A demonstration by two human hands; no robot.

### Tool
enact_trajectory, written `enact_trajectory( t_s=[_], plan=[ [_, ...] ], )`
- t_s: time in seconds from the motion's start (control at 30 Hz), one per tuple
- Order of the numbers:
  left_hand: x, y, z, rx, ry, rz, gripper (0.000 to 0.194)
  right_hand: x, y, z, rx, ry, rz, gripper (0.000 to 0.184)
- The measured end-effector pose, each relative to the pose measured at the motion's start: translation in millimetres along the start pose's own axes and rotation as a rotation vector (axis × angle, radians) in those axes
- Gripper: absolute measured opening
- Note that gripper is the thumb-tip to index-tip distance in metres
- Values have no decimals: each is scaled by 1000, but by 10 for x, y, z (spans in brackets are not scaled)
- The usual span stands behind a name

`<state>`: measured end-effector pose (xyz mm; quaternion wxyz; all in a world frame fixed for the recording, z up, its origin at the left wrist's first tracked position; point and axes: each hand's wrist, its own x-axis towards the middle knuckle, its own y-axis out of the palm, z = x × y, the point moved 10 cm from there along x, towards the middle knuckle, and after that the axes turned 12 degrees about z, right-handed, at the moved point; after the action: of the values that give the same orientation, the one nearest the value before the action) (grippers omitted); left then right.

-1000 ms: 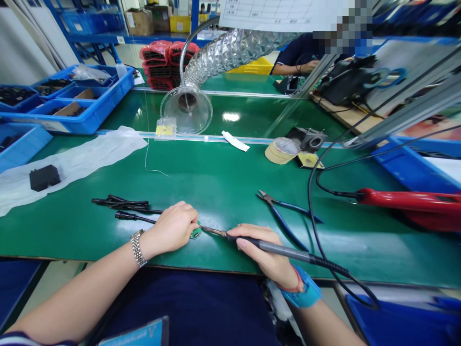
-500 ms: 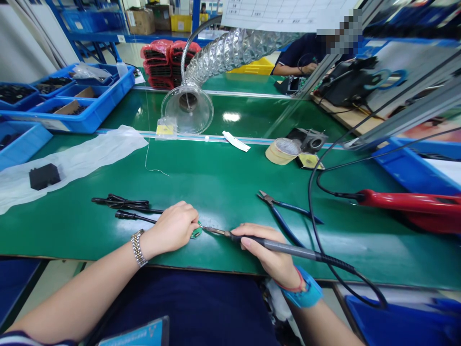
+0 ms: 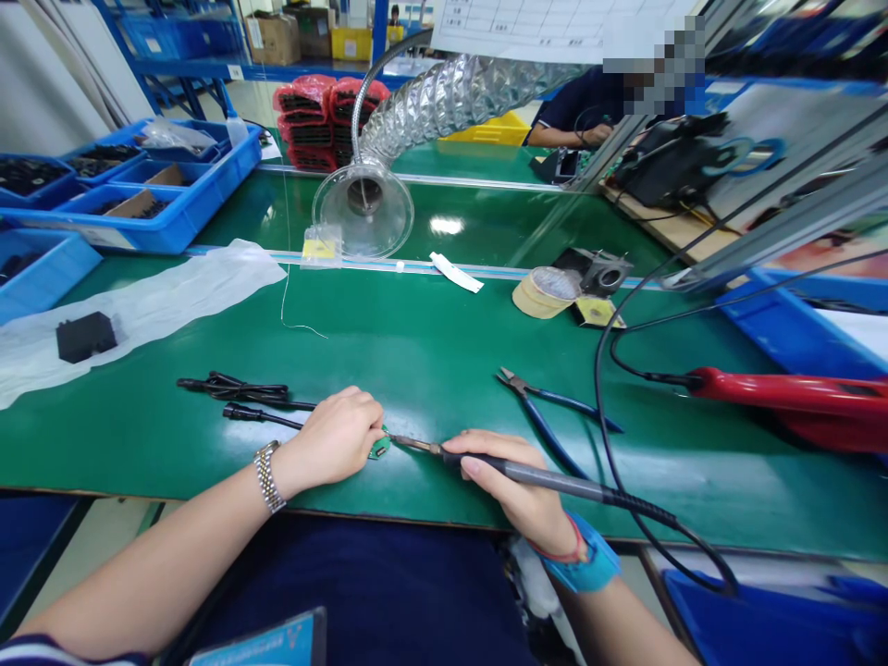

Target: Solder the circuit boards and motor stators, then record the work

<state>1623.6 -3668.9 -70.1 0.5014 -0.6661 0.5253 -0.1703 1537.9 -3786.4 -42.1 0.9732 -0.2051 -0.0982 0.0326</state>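
Observation:
My left hand (image 3: 343, 435) is closed, fingertips pinched at the edge of a small green circuit board (image 3: 379, 450) on the bench. Two black cables (image 3: 267, 416) run from the left to my left hand, which hides their ends. My right hand (image 3: 510, 481) grips a soldering iron (image 3: 548, 476) like a pen. The iron's tip points left and meets the board's edge beside my left fingertips; the exact contact is too small to make out. Blue-handled cutting pliers (image 3: 548, 416) lie with jaws apart beyond my right hand.
A clear fume hood (image 3: 363, 211) on a silver duct stands ahead. A tape roll (image 3: 546, 292) and an iron stand (image 3: 597, 270) sit back right. A red tool (image 3: 783, 398) lies right, near the iron's looping cord (image 3: 602, 407). Blue parts bins (image 3: 187, 217) stand left; a co-worker's arm (image 3: 569, 136) shows beyond.
Almost nothing differs. The soldering iron's rear end and its cord have shifted slightly left; its tip stays at the circuit board, and my left hand holds its place.

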Motion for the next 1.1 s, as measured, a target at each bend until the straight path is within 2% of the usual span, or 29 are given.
enact_trajectory(
  t_s=[0.17,0.33,0.93,1.1],
  plan=[
    [11,-3,1,0,-3,-1,16,-11,-3,-18,4,-7,-5,15],
    [-1,1,6,-1,-11,5,16,-80,-79,-87,32,-17,-80,13],
    [-7,-8,1,8,-14,4,17,2,22,-76,31,25,15,15],
    [-5,-2,16,4,-20,7,16,-90,-78,-158,81,59,-78,15]
  ],
)
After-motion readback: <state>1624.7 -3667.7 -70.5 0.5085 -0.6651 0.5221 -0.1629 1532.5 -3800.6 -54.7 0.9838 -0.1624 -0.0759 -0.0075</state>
